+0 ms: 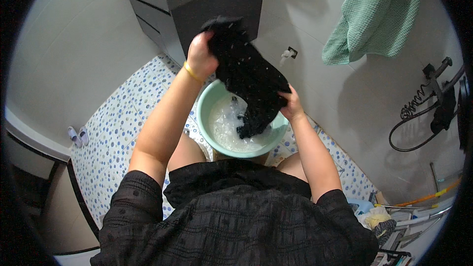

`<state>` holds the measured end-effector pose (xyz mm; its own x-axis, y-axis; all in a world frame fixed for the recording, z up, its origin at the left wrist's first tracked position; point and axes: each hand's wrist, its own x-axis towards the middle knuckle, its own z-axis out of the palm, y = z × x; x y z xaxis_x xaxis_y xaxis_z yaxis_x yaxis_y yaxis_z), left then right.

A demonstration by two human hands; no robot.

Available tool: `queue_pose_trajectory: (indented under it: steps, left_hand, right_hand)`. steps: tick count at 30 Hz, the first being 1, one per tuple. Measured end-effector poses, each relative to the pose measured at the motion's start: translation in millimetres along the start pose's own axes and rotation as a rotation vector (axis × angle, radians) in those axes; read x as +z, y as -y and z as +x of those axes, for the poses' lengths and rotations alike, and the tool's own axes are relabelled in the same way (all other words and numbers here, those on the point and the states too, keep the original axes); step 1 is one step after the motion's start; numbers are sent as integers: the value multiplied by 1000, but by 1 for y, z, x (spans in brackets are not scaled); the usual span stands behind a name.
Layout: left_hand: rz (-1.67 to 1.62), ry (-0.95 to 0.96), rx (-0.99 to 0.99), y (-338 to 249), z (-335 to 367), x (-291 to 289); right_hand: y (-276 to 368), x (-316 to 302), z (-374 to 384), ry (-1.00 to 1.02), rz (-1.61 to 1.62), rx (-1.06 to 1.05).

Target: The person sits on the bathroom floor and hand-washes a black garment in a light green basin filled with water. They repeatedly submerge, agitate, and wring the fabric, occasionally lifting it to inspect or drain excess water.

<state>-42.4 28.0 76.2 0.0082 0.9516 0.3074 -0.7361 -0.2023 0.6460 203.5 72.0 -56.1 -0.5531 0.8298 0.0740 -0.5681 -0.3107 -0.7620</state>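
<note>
A wet black garment is stretched between my two hands, its exact kind not plain. My left hand grips its upper left end, raised higher and slightly blurred. On the right side of the cloth, my right hand is closed on its edge. The lower part hangs down into a pale green basin and meets the soapy water, which is whitish with suds. Small white flecks show on or in front of the cloth. The garment hides part of the basin's far rim.
A dark grey cabinet stands beyond the basin. A green towel hangs on the right wall, above a small tap. Farther right is a coiled black hose. Slippers lie on the dotted tile floor at left.
</note>
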Motion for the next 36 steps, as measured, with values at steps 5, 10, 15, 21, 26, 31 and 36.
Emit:
queue_pose_trajectory:
  steps: [5,10,15,21,26,31,36]
  left_hand:
    - [-381,-493,-325,69,-49,-115]
    - [-214,-707,-428,145,-67,-175]
    - [1299,-809,-676,191,-79,-231]
    - [1266,-983,-602,211,-69,-220]
    - [355,-971,-623,215,-51,-204]
    - [35,-770,-736,218,-53,-211]
    - [189,-870,-510,218,-44,-159]
  right_hand:
    - [-21,-32,10,-97,126,50]
    - [-76,-71,43,-315,-530,362]
    - [-138,-90,41,-197,-1752,316]
    - [-174,-97,60,119,-1759,72]
    - [-166,-73,87,-326,-1057,117]
    - [-147,17,49,-38,-1088,-146]
    - [-146,-18,80,-448,-1491,-305]
